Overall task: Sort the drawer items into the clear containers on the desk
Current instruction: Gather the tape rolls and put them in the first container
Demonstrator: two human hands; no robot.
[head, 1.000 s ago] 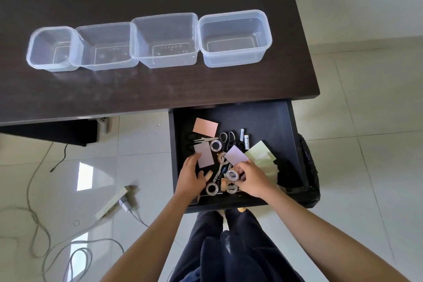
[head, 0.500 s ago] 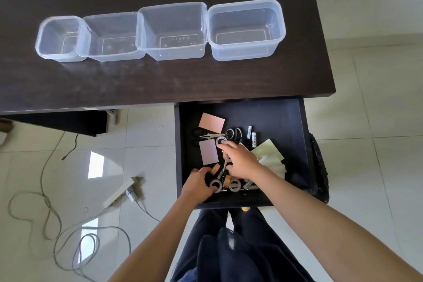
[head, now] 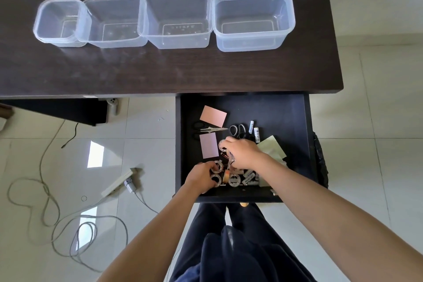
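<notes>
Right hand [head: 243, 153] now farther up drawer [head: 286, 117], hiding tape rolls [head: 234, 180].

Four containers [head: 176, 19] in row on table [head: 160, 71], well beyond hands. Open drawer [head: 286, 117] under table edge; both hands inside. Scissors [head: 238, 131] just beyond right hand [head: 243, 153]; tape rolls [head: 234, 179] between hands, beside left hand [head: 201, 176].

Tape rolls [head: 225, 173], scissors [head: 238, 131], notes in open drawer [head: 286, 107]; four clear containers [head: 176, 18] empty.
</notes>
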